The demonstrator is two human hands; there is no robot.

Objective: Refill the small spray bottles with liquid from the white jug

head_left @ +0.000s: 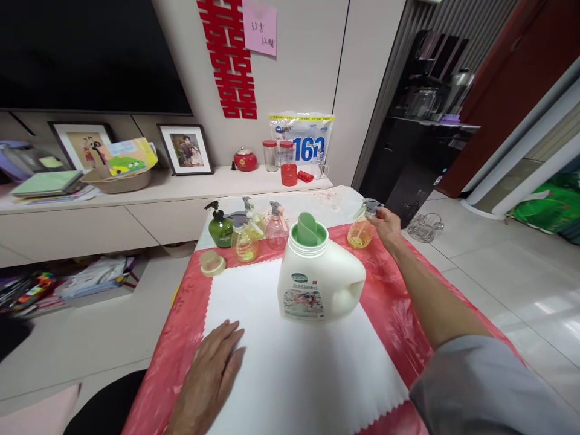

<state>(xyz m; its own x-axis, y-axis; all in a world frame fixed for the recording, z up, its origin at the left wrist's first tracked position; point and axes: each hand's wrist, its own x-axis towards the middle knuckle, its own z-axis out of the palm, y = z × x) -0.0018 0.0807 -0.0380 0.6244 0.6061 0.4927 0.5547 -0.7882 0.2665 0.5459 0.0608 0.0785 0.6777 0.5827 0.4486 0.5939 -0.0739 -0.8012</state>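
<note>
Grasping the head of a spray bottle (pixel 359 234), the right hand (pixel 387 226) wraps its grip around the grey top from the right, with the bottle's clear body hanging below and to the left of the fingers. Upright with a slight lean, the bottle has its long axis near vertical, its head at the top and its pale trigger on the left; yellow liquid sits at the bottom. It is at the far right of the surface (pixel 385 281), over the red cover; whether its base touches cannot be told.

The left hand (pixel 211 362) has a released grip, fingers extended, lying palm down at the left edge of a white mat (pixel 272 368).

Between the hands, a white jug (pixel 326 287) stands upright, its green-lined mouth facing up and its handle towards the right. Its label (pixel 302 300) faces the viewer and seems to read "SilkGarden"; the smaller print is illegible.

Behind, a plastic bag (pixel 310 145) shows a large blue "160", and a pink note (pixel 260 27) carries a handwritten "35" with further characters. A green pump bottle (pixel 221 231) stands at the far left, its lettering too small to read.
</note>
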